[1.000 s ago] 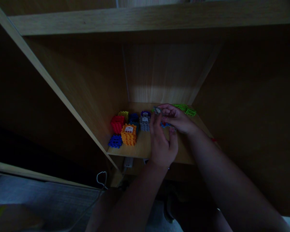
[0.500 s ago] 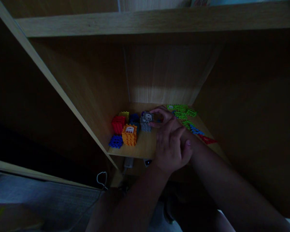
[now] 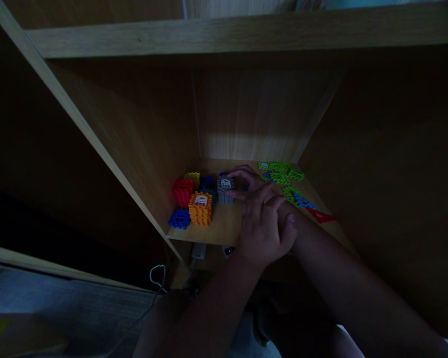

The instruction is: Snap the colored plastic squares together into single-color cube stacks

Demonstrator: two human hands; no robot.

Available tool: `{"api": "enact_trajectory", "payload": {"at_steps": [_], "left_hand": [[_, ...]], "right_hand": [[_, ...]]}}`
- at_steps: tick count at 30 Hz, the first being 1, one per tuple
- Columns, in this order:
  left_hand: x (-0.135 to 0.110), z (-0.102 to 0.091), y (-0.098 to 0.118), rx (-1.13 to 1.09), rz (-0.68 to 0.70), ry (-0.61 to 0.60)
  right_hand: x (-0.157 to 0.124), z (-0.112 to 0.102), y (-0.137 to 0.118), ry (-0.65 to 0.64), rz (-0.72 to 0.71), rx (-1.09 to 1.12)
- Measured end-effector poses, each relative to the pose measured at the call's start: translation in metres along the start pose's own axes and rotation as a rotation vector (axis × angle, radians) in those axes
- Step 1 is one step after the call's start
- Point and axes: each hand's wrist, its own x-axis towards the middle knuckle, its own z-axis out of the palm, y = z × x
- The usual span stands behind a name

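Observation:
A stack of grey notched plastic building tiles (image 3: 225, 194) stands on the shelf, its top tile showing a white window-like grid. My right hand (image 3: 247, 180) has its index finger and thumb on the right side of the top tile, gripping it. My left hand (image 3: 264, 226) lies over my right wrist with fingers stretched out and thumb apart, holding nothing. Left of the grey stack are an orange tile stack (image 3: 200, 209), a red stack (image 3: 183, 192), a yellow stack (image 3: 192, 178), dark blue tiles (image 3: 208, 184) and a flat blue tile (image 3: 179, 219).
Green tiles (image 3: 278, 173) lie loose along the shelf's right side, with blue triangular pieces (image 3: 303, 201) and a red piece (image 3: 320, 215) nearer the front. Wooden side walls and an upper shelf board (image 3: 224, 37) enclose the space. A white cable (image 3: 157, 275) hangs below left.
The top grey tile has shifted slightly left and now sits more squarely on its stack, my right hand's fingers moving left with it. My left hand has stayed almost still.

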Motion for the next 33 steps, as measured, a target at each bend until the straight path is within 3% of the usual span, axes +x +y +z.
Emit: {"api": "enact_trajectory", "payload": {"at_steps": [10,13,15,18,21,23,26,30,33], "left_hand": [[0.0,0.001,-0.002,-0.055,-0.011,-0.013],[0.001,0.001,-0.004,-0.072,-0.013,-0.074],[0.0,0.002,-0.005,-0.053,0.015,-0.181],[-0.004,0.005,-0.005,0.017,0.135,-0.347],[-0.009,0.01,-0.003,0.072,0.26,-0.398],[-0.011,0.013,-0.003,0.095,0.284,-0.419],[-0.008,0.012,-0.004,0.147,0.218,-0.494],[0.001,0.005,-0.01,0.229,0.07,-0.607],[0.004,0.001,-0.016,0.254,-0.003,-0.661]], "right_hand": [[-0.001,0.006,0.005,0.002,-0.014,0.031],[0.0,0.001,0.0,0.03,0.0,0.033],[0.0,-0.01,0.002,0.143,0.039,0.015],[-0.005,-0.035,0.018,0.444,0.133,-0.102],[-0.016,-0.058,0.042,0.549,0.243,-0.361],[-0.022,-0.067,0.052,0.496,0.342,-0.511],[-0.027,-0.067,0.055,0.311,0.433,-0.662],[-0.026,-0.06,0.048,0.076,0.478,-0.699],[-0.028,-0.058,0.047,0.011,0.5,-0.707]]}}
